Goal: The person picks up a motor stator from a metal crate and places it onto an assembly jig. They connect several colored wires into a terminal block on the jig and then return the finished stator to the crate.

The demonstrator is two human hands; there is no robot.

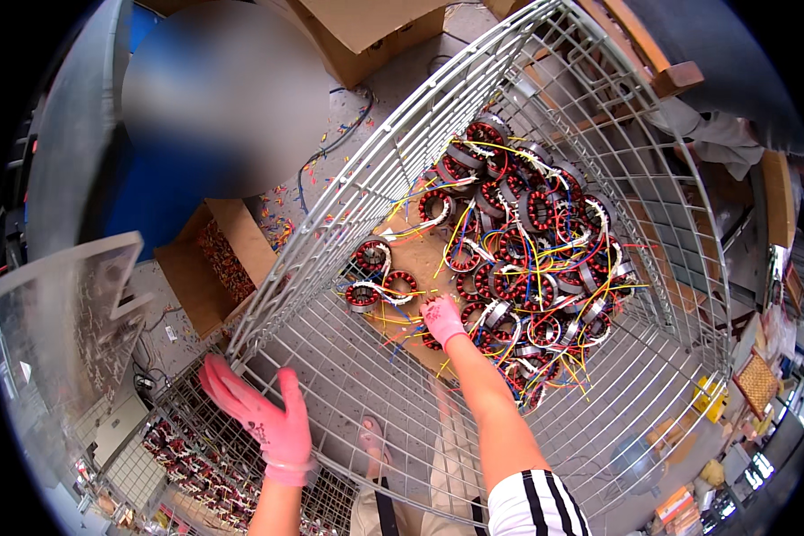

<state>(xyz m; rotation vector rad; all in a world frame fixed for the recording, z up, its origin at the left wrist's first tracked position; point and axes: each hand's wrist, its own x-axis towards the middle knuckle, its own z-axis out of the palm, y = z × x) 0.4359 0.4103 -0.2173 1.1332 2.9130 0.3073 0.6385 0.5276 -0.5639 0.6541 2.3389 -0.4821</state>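
My right hand [443,319], in a pink glove, reaches down into a large wire cage basket [393,147]. Its fingers are curled at the near left edge of a heap of motor stators [538,211]. Yellow wires show by the fingertips, but what the fingers hold is hidden. The stators are grey rings with red copper windings and loose yellow, blue, red and white leads. Left of that hand, a few stators [400,286] lie apart on a cardboard sheet [424,255]. My left hand [263,418], also pink-gloved, is raised beside the basket's near left corner, fingers spread and holding nothing.
A second wire basket [165,393] with more stators stands at lower left. Beyond the cage's left side, an open cardboard box [228,255] holds small coloured pieces, some scattered on the floor. A person in blue [165,192] is at upper left. Wooden bars [639,40] edge the far right.
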